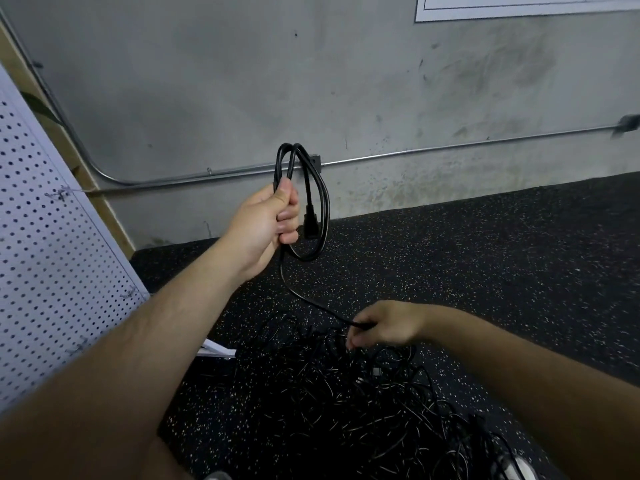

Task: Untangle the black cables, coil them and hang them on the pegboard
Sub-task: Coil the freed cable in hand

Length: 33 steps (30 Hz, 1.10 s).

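Here, cable coil [310,225] in left hand [263,223]

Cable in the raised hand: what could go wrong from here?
1. The cable runs from the left hand down to the right hand at the pile; if it is snagged there, pulling may tighten knots or drag other cables along.
2. The coil is loose with its plug dangling, so loops might slip out.
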Each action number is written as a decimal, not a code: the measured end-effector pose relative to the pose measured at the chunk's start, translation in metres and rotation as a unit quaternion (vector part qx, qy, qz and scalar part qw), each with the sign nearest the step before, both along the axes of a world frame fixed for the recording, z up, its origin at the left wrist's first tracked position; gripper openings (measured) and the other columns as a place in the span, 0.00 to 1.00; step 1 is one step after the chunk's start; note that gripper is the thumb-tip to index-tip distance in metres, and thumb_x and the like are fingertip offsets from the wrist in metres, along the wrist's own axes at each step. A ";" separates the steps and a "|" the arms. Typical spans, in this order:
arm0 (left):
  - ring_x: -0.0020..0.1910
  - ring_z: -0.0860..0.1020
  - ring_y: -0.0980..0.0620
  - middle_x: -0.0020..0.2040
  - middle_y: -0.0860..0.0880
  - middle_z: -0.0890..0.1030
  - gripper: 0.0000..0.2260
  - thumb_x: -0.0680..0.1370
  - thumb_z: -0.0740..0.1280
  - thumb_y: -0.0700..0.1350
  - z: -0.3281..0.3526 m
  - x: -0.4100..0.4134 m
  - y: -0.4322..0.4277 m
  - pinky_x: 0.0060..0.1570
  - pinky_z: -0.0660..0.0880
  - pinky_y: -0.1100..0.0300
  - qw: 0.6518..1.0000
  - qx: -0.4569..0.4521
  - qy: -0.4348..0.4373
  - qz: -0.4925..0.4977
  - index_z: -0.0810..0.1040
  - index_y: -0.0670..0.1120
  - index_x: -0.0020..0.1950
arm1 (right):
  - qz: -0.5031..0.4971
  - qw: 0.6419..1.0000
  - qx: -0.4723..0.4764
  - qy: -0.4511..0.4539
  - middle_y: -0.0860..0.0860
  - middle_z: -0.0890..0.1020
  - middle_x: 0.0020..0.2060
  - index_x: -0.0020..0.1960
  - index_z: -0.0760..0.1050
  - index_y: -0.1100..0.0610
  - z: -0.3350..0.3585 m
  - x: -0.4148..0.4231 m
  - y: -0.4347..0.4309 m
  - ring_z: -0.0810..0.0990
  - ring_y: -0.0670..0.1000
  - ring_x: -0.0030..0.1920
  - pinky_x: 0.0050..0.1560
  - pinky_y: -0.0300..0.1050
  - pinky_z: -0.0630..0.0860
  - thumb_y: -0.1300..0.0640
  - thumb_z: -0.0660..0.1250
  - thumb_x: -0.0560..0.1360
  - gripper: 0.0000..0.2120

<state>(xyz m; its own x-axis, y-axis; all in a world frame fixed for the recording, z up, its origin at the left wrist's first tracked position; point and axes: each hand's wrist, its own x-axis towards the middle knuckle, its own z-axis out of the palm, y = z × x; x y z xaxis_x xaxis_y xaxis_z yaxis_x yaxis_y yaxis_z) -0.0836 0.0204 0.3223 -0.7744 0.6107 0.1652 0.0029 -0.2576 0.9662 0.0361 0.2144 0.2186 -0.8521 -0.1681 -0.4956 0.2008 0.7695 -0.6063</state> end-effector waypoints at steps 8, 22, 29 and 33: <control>0.24 0.59 0.58 0.30 0.53 0.60 0.14 0.87 0.55 0.49 0.003 -0.015 -0.024 0.24 0.59 0.66 1.000 0.006 -0.014 0.019 0.68 0.46 0.43 | -0.256 0.915 -0.308 0.054 0.63 0.83 0.55 0.53 0.73 0.63 0.014 0.010 0.048 0.85 0.58 0.57 0.60 0.52 0.78 0.48 0.64 0.81 0.17; 0.29 0.62 0.57 0.31 0.56 0.65 0.13 0.87 0.56 0.48 -0.015 -0.004 0.001 0.33 0.63 0.60 0.978 -0.146 0.131 0.070 0.72 0.45 0.47 | -0.328 0.842 -0.385 0.186 0.49 0.71 0.34 0.49 0.78 0.59 0.086 -0.005 0.031 0.72 0.49 0.35 0.46 0.55 0.82 0.55 0.58 0.85 0.14; 0.32 0.69 0.61 0.32 0.62 0.74 0.15 0.78 0.61 0.62 -0.016 0.015 0.015 0.41 0.69 0.59 0.972 -0.178 0.154 0.022 0.75 0.52 0.54 | -0.371 0.814 -0.340 0.288 0.53 0.78 0.42 0.49 0.83 0.58 0.112 -0.007 0.008 0.78 0.50 0.43 0.48 0.62 0.84 0.56 0.64 0.83 0.10; 0.32 0.75 0.64 0.36 0.60 0.79 0.21 0.71 0.69 0.60 -0.012 0.022 0.020 0.39 0.70 0.61 0.968 -0.184 0.170 0.017 0.75 0.47 0.55 | -0.389 0.804 -0.306 0.329 0.52 0.78 0.48 0.49 0.83 0.56 0.118 -0.012 0.002 0.78 0.51 0.45 0.44 0.58 0.85 0.54 0.65 0.83 0.10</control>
<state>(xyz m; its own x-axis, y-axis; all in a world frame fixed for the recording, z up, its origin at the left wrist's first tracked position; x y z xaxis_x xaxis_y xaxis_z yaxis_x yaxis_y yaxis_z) -0.0614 0.0399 0.3098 -0.7346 0.6513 0.1905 0.3392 0.1092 0.9344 0.0244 0.2167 0.3371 -0.8613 0.5021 0.0779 -0.0421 0.0822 -0.9957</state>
